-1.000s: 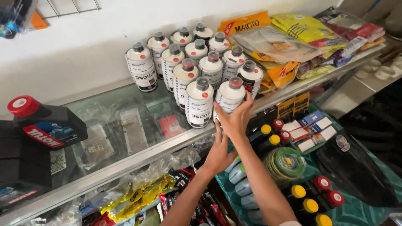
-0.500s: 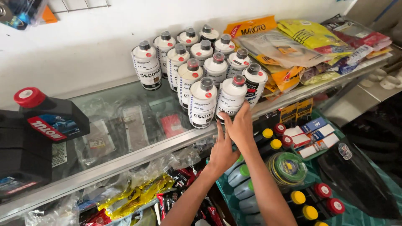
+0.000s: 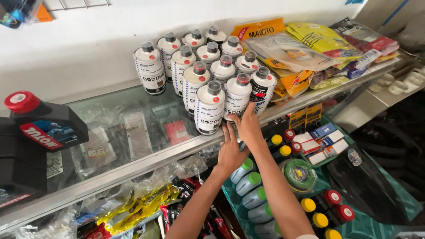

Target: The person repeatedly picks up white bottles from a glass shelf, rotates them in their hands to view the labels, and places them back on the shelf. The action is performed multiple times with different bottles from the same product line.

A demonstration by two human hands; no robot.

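Several white bottles with grey caps point(image 3: 210, 108) stand in rows on a glass shelf point(image 3: 133, 164). My right hand point(image 3: 249, 127) reaches up from below, and its fingertips rest flat against the lower front of a front-row bottle point(image 3: 237, 95). Beside that stands a bottle with a black label point(image 3: 262, 88). My left hand point(image 3: 230, 151) is just left of and below the right one. Its fingers are spread and point up at the shelf's front edge, under the nearest white bottle. Neither hand is wrapped around anything.
A black oil canister with a red cap point(image 3: 44, 128) stands at the shelf's left end. Flat plastic packets point(image 3: 305, 48) are piled at the right end. Below lie grey bottles with green caps point(image 3: 250, 182), yellow and red caps point(image 3: 318, 212), a green coil point(image 3: 299, 173) and small boxes point(image 3: 321, 141).
My right hand, curled around a front-row bottle a second ago, has slid down to its base with the fingers flat. My left hand has risen to the shelf edge.
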